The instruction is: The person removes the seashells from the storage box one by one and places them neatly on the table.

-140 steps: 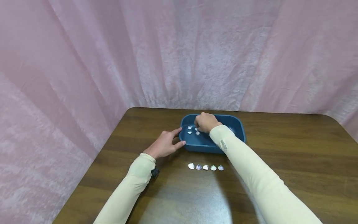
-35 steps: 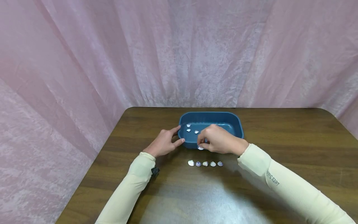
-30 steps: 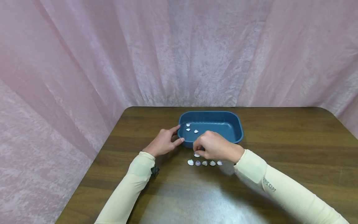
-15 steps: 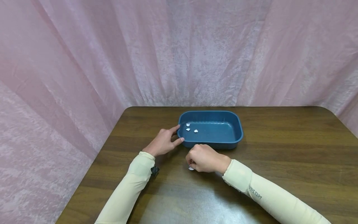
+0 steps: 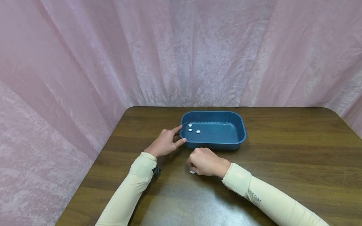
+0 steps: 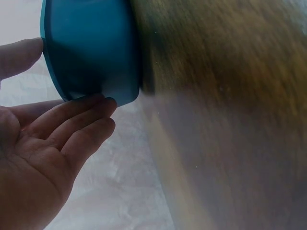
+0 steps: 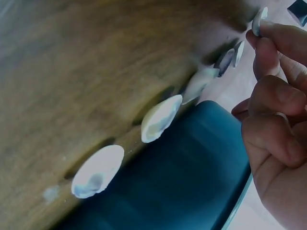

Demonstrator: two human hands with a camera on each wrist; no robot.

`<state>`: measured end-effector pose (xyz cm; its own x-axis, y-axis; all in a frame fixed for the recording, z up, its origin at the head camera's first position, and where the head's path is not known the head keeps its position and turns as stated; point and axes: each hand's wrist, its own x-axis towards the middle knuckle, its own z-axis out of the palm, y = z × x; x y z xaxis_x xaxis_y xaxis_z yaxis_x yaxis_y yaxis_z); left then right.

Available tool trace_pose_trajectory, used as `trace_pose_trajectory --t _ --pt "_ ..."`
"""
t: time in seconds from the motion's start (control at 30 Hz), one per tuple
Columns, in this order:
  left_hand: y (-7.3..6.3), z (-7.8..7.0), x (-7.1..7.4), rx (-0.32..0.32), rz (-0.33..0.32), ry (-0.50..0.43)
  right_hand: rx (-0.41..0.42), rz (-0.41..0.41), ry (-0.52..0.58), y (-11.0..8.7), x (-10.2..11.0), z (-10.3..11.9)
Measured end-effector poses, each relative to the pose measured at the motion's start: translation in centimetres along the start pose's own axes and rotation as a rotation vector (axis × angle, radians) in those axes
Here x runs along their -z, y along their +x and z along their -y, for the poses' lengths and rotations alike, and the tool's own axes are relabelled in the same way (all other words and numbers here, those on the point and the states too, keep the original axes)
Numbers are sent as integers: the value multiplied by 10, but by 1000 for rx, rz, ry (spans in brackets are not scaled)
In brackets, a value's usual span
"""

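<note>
In the head view my right hand is in front of the blue plastic bin, low over the table. Thumb and forefinger pinch a small white seashell, clearest in the right wrist view. A row of several shells runs along the table beside the bin there; from the head, my right hand covers that row. My left hand touches the bin's left end with thumb and fingers spread. Its fingers lie nearly straight against the outer wall in the left wrist view. Three white shells lie inside the bin, toward its left end.
The brown wooden table extends to both sides of the bin. Pink curtains hang close behind its far edge and along its left side. A small black device is strapped at my left wrist.
My right hand has taken a shell out of the bin and carried it over the front rim, toward me and left, to the row's left end. My left hand stays at the bin.
</note>
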<state>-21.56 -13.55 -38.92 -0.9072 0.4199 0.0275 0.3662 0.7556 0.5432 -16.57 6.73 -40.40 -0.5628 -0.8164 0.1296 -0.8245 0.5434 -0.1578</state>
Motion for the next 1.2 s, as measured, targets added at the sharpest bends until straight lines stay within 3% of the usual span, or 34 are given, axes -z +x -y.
trace_pose_trajectory --t 0.33,0.5,0.8,1.2 --pt "0 2 -1 -1 0 8 -18 -3 0 -1 0 0" --pt "-1 1 -1 -5 -1 8 -26 -45 -1 -2 7 -2" --pt "-1 1 0 -24 -8 21 -39 -71 65 0 29 -9" --pt "-1 -1 2 -43 -20 44 -32 -87 57 8 59 -23"
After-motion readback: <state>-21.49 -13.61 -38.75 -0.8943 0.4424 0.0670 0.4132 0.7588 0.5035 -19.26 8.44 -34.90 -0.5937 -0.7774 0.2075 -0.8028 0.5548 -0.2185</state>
